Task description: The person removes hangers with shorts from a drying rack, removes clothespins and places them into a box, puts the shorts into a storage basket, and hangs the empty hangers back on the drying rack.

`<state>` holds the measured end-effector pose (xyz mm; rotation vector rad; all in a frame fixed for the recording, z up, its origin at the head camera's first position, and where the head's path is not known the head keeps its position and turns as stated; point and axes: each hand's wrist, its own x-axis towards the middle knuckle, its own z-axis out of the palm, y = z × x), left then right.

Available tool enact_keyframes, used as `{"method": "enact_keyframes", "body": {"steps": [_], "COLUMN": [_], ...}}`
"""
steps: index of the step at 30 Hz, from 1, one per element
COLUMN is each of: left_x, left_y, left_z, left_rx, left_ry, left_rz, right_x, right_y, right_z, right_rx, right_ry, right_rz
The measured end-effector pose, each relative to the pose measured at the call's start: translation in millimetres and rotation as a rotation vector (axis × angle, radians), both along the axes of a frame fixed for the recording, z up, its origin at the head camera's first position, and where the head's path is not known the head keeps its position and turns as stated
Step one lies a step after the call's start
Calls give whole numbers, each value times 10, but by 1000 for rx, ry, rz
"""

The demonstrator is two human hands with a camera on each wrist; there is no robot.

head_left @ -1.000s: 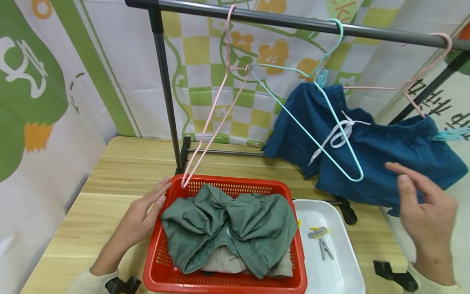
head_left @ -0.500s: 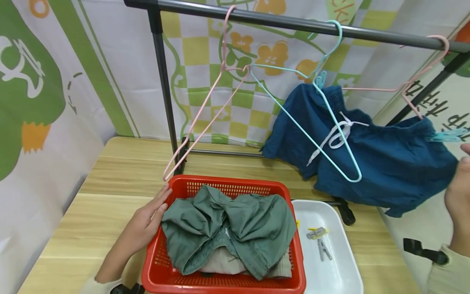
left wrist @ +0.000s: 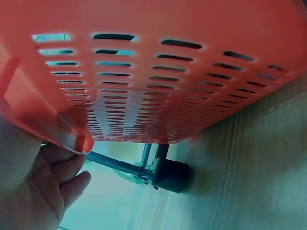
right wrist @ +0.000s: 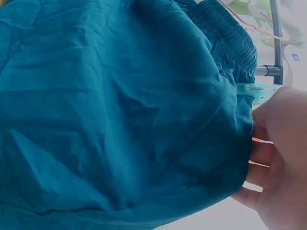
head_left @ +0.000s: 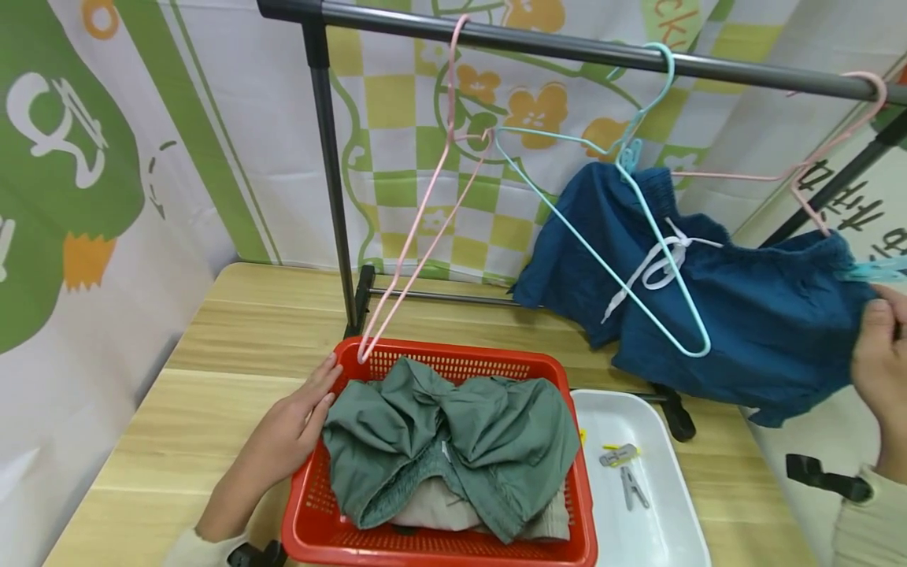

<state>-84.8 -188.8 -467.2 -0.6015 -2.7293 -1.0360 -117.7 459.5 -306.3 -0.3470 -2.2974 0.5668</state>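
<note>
The right grip touches blue shorts beside a turquoise clothespin.

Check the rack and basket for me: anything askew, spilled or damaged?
Nothing looks spilled or damaged. The bare pink hanger and teal hanger look askew on the rail: back corners nearly meet in view, though their hooks hang apart.

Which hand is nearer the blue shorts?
Right. The right hand is at the blue shorts' outer side edge, just below the light-blue clothespin. The left hand is far off at the red basket's left rim.
</note>
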Motion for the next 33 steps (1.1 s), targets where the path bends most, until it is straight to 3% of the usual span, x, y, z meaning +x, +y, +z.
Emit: {"method": "enact_keyframes", "body": {"steps": [6,15,23,33], "left_x": [-10,-17,-7,16], "left_y": [4,6,19,34], "left_z": [-10,-22,-25,-48], "left_rx": [35,55,80,111], "left_ry": [19,45,52,53], "left_rz": [-4,-17,-15,-1], "right_x": [-20,-20,12,4], "right_y": [18,-7,-20,44], "right_z": [-27,-24,-49,-81], "right_rx": [23,69,89,132], "right_ry": [30,-6,32,223], "right_rz": [60,187,99,86]}}
